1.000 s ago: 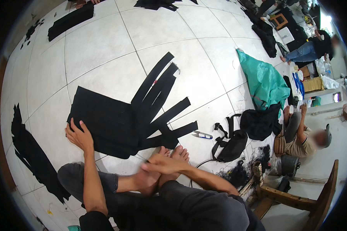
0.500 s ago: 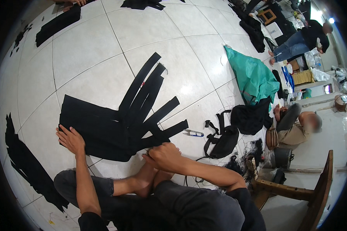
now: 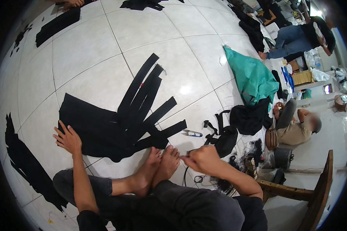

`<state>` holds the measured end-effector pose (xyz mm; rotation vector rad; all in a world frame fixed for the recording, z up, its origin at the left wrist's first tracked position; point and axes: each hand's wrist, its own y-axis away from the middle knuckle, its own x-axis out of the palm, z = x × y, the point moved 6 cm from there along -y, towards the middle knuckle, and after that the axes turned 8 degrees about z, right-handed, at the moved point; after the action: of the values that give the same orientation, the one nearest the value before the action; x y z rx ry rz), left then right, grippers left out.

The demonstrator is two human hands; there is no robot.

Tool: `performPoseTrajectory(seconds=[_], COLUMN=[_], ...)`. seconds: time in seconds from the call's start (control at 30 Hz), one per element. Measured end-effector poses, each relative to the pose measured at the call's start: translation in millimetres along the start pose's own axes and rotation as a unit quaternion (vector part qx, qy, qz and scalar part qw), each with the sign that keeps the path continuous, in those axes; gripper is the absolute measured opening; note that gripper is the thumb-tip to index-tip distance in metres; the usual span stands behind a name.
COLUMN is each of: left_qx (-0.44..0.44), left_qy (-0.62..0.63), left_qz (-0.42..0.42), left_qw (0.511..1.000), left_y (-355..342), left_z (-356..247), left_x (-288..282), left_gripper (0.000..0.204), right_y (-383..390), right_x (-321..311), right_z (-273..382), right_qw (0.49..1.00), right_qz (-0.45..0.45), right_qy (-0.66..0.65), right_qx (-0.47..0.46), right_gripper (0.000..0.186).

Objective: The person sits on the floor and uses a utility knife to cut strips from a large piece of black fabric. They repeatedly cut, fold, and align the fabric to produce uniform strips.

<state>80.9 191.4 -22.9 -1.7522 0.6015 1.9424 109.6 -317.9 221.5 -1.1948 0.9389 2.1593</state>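
Spread on the tiled floor is a black cloth piece, its right end fanned into several long strips. My left hand rests open at the cloth's left edge, fingers apart. Away from the cloth, just right of my bare feet, my right hand is closed with its back up; what its fingers hold, if anything, is hidden. Small thread snips lie beyond that hand, near the strip ends. A thin black cord curls on the floor below it.
To the right lie a black strapped bag, dark cloth and a green sheet. A wooden chair stands at lower right. More black cloth lies at left. One person sits and another stands at right.
My right hand has moved right, off the near edge of the cloth and past my feet. The cloth has shifted slightly left. At upper right, the standing person has changed posture.
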Motion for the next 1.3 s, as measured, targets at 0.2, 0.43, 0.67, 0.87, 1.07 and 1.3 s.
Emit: performPoseTrajectory(seconds=[0.2, 0.43, 0.67, 0.87, 1.07, 1.3], left_qx=[0.026, 0.068, -0.015, -0.010, -0.015, -0.023], left_qy=[0.019, 0.099, -0.018, -0.012, -0.008, -0.002], left_qz=[-0.040, -0.014, 0.051, 0.039, 0.046, 0.038], left_qw=[0.999, 0.993, 0.998, 0.999, 0.999, 0.999], left_y=[16.7, 9.7, 6.9, 2.6, 2.9, -2.5], left_z=[-6.2, 15.1, 14.0, 15.0, 11.1, 16.6], left_x=[-3.4, 11.3, 4.2, 11.0, 13.1, 12.5], left_gripper=[0.061, 0.069, 0.068, 0.068, 0.070, 0.073], right_y=[-13.4, -132.0, -88.7, -34.4, 22.1, 117.2], right_x=[80.6, 99.3, 97.2, 70.0, 44.4, 42.0], right_z=[18.9, 63.4, 28.8, 7.3, -23.3, -101.8], right_qw=[0.983, 0.970, 0.998, 0.997, 0.997, 0.963], right_qz=[0.077, -0.160, -0.053, -0.074, -0.018, 0.022], right_qy=[0.130, -0.042, -0.010, -0.018, -0.024, -0.103], right_qx=[-0.101, -0.180, -0.036, -0.004, 0.071, 0.248], right_gripper=[0.050, 0.058, 0.047, 0.045, 0.049, 0.057])
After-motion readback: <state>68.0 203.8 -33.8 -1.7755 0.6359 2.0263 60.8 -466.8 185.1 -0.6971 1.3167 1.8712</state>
